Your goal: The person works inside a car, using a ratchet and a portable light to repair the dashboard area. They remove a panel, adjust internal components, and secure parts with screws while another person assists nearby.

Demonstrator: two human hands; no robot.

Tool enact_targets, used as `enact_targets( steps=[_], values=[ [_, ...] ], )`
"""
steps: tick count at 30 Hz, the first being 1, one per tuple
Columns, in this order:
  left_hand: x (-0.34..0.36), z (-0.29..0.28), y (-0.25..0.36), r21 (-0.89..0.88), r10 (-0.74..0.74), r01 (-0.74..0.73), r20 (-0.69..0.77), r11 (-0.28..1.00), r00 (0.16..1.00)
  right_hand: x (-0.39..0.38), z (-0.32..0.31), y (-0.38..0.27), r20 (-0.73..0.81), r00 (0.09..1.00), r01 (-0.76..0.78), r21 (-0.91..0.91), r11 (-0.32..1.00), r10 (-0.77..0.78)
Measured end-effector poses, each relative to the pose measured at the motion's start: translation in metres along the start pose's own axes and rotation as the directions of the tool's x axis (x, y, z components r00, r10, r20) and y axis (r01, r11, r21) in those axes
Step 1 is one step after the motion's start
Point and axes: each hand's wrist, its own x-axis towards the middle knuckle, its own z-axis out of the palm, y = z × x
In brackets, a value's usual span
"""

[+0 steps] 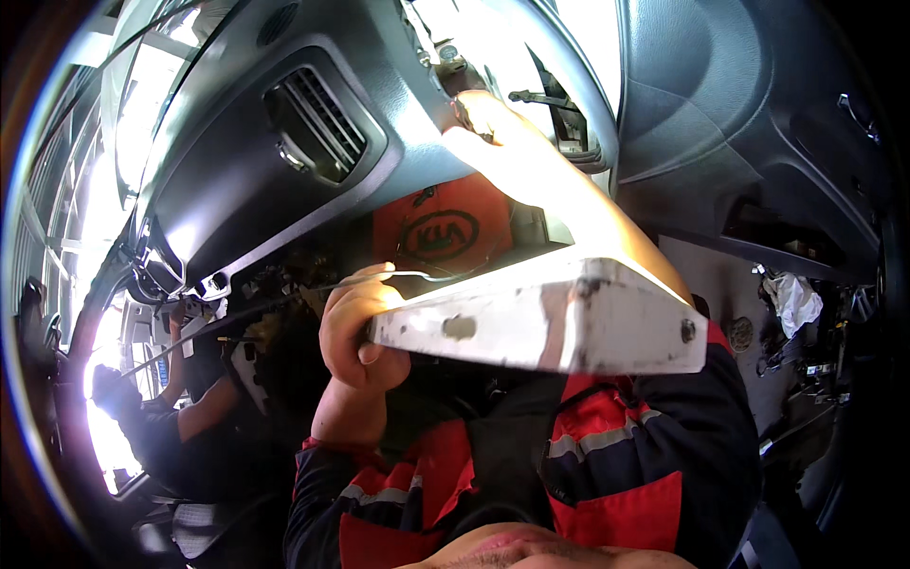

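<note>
My left hand (353, 334) is closed around the narrow left end of a white, scuffed metal bracket (569, 327), which I hold level in front of my chest. A thin wire (284, 294) runs past its fingers toward the left. My right hand (488, 119) reaches up to the side edge of the grey dashboard (227, 180), next to an exposed opening with metal parts (450, 62). Glare washes that hand out, so its grip cannot be made out. My right forearm passes behind the bracket.
A ribbed air vent (318, 123) sits in the dashboard. An orange cloth (441, 232) hangs under it. Another person (156, 427) works at the far left. The grey door panel (749, 123) is on the right, with rags and loose parts (791, 303) on the floor.
</note>
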Motion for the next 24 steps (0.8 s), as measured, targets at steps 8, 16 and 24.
enact_targets(
  steps=[8,16,24],
  values=[
    [-0.047,-0.060,-0.003,-0.173,0.014,0.020,0.192,0.985,0.981,0.001,0.022,0.020,-0.048,0.999,0.030,0.085,0.996,-0.026],
    [-0.130,-0.128,-0.066,-0.355,-0.116,0.269,0.397,0.895,0.910,-0.063,0.009,0.021,-0.488,0.856,0.075,-0.207,0.976,-0.169],
    [-0.209,-0.185,-0.095,0.315,-0.657,0.580,0.435,0.751,0.616,-0.092,0.158,-0.051,0.699,0.608,0.761,-0.377,0.528,-0.377]
  ],
)
